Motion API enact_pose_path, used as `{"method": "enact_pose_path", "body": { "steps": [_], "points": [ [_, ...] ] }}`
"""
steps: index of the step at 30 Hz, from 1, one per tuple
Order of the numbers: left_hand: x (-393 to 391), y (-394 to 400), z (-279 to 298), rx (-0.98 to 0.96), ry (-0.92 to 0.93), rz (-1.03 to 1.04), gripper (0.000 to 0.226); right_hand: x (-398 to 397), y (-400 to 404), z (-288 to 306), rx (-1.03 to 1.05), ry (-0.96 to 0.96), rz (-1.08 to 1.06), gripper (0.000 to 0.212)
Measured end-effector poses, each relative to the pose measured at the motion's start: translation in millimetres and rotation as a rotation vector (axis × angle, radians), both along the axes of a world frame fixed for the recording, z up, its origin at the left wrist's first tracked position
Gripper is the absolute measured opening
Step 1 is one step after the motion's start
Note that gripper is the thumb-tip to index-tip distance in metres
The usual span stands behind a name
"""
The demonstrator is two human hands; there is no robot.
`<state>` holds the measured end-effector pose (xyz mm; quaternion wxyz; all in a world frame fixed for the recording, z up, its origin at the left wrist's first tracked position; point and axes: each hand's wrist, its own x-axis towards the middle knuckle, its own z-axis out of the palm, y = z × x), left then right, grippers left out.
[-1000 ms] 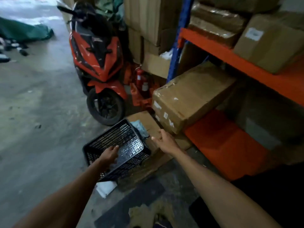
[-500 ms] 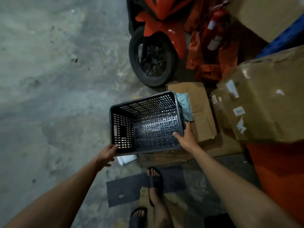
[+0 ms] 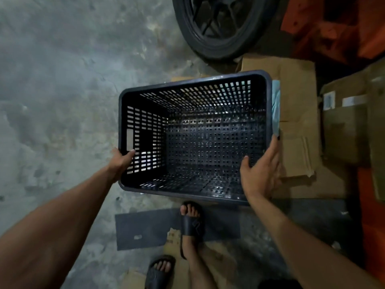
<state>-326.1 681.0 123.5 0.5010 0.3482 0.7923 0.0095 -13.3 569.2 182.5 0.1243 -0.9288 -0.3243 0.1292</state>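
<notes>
An empty black perforated plastic basket (image 3: 193,80) fills the middle of the view, open side up. My left hand (image 3: 119,161) grips its left wall below the handle slot, thumb hooked inside and fingers outside. My right hand (image 3: 260,174) clasps the right wall, thumb over the rim inside and fingers stretched along the outside. Whether the basket's bottom touches the floor is hidden.
A scooter's front wheel (image 3: 218,28) stands just beyond the basket. Flattened cardboard (image 3: 298,122) and a taped box (image 3: 350,122) lie to the right, with a blue cloth (image 3: 275,109) against the basket. My sandalled feet (image 3: 190,222) stand on a dark mat (image 3: 145,228). Bare concrete lies left.
The basket went from tipped on its side to upright and now looks much closer. My right hand moved onto its right wall and my left onto its left wall. The view has tilted down.
</notes>
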Motion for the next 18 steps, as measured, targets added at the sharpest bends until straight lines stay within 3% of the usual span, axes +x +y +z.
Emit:
{"method": "enact_pose_path", "body": {
  "steps": [3,5,7,11,18],
  "points": [
    [-15,-2,-37,-0.021,0.080,-0.006,0.067,3,1,-10,0.017,-0.025,-0.011,0.077],
    [-40,-2,-75,-0.038,0.084,0.009,0.067,7,2,-10,0.032,-0.010,-0.059,0.064],
    [-45,2,-65,-0.020,0.117,0.038,0.059,16,1,-5,0.043,0.085,-0.170,0.050],
    [-18,8,41,0.115,0.169,0.015,0.036,36,0,40,0.121,0.319,-0.251,0.045],
    [-37,17,202,0.353,0.183,-0.223,0.027,7,-53,189,0.240,0.337,-0.410,0.027]
  ]
}}
